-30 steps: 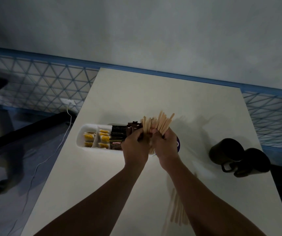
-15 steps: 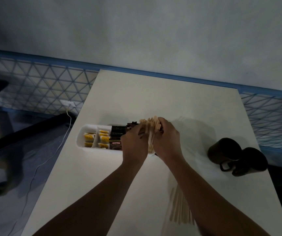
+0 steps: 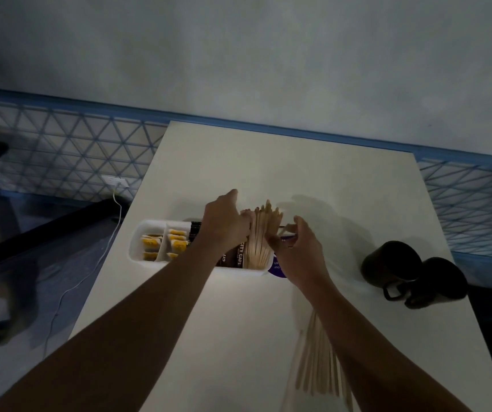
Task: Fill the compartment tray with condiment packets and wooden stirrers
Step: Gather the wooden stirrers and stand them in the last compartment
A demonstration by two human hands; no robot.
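A white compartment tray point(image 3: 136, 248) lies across the table. Yellow packets point(image 3: 177, 242) fill its two left compartments, and dark coffee packets point(image 3: 236, 257) sit in the middle one. A bundle of wooden stirrers point(image 3: 260, 237) lies in the right compartment, tips poking past the far rim. My left hand point(image 3: 225, 226) hovers over the tray, its fingers pressed against the bundle's left side and the thumb stretched away. My right hand point(image 3: 296, 248) is just right of the bundle, fingers spread and curled, holding nothing.
More loose stirrers point(image 3: 317, 365) lie near the table's front edge under my right forearm. A purple label point(image 3: 277, 266) shows beside the tray. Two dark mugs point(image 3: 392, 263) point(image 3: 438, 281) stand at the right. A white cable point(image 3: 90, 278) hangs off the table's left.
Both hands held the stirrer bundle upright over the tray. The bundle now lies in the right compartment; my right hand has let go and moved right, and my left hand has opened against it.
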